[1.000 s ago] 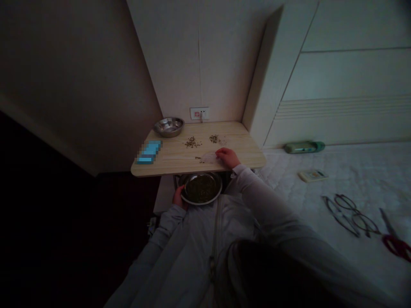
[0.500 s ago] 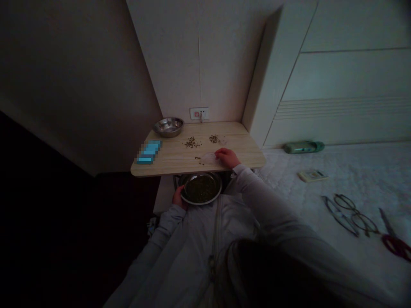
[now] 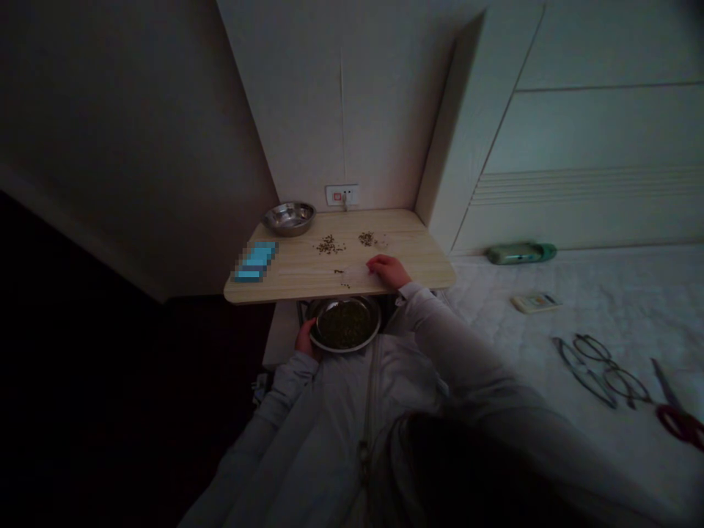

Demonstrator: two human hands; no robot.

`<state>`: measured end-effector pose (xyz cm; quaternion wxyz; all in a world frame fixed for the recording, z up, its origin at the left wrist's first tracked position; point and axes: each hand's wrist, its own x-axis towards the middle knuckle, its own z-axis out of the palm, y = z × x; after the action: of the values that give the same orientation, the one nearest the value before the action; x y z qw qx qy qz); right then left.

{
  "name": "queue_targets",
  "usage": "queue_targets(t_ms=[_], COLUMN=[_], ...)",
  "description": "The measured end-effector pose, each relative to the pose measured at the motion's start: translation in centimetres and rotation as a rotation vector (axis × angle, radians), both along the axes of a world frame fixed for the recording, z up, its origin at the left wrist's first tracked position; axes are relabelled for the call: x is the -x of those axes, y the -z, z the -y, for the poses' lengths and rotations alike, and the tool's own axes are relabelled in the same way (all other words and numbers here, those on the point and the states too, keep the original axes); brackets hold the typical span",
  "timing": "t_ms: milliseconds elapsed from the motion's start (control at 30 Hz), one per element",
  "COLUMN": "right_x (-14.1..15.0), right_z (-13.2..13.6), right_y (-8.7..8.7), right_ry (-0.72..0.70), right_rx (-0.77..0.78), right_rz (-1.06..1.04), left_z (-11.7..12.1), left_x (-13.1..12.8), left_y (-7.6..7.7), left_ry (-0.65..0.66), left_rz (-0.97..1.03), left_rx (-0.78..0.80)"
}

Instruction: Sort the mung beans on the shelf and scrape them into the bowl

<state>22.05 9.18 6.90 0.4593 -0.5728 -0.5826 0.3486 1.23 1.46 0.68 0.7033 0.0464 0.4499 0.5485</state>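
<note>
My left hand [image 3: 306, 339] grips the left rim of a metal bowl [image 3: 346, 347] just below the table's front edge. Dark greenish-brown bits [image 3: 346, 323] cover the bowl's inside. Over the front of the table, my right hand [image 3: 389, 271] pinches a thin, clear plastic piece [image 3: 357, 275] whose exact kind I cannot make out. A few dark bits [image 3: 345, 284] lie at the plastic's left side. Farther back are two small piles of bits, a left pile [image 3: 328, 245] and a right pile [image 3: 367, 239].
On the wooden table [image 3: 297, 282] stand a second metal bowl [image 3: 290, 218] and a phone with a blurred blue screen [image 3: 256, 262]. A wall socket [image 3: 342, 194] sits behind. The bed holds a green case [image 3: 520, 254], a pale box [image 3: 536, 302], glasses [image 3: 610, 367] and red-handled scissors [image 3: 679, 422].
The bits by the clear plastic have shifted slightly on the table. My right hand has barely moved, and my left hand keeps its grip on the bowl.
</note>
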Motion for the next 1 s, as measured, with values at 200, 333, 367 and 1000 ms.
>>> queue_targets(t_ms=[200, 333, 367, 1000], right_x=[1.7, 1.8, 1.7, 1.5], right_z=[-0.1, 0.1, 0.2, 0.6], right_y=[0.1, 0.3, 0.3, 0.3], right_ry=[0.034, 0.072, 0.079, 0.043], right_rx=[-0.037, -0.038, -0.037, -0.011], right_rz=[-0.025, 0.000, 0.005, 0.110], left_z=[0.0, 0.1, 0.1, 0.3], left_x=[0.1, 0.1, 0.1, -0.2], left_y=[0.2, -0.1, -0.1, -0.8], left_ry=[0.017, 0.011, 0.004, 0.014], left_rz=[0.026, 0.012, 0.005, -0.003], left_rx=[-0.027, -0.017, -0.020, -0.014])
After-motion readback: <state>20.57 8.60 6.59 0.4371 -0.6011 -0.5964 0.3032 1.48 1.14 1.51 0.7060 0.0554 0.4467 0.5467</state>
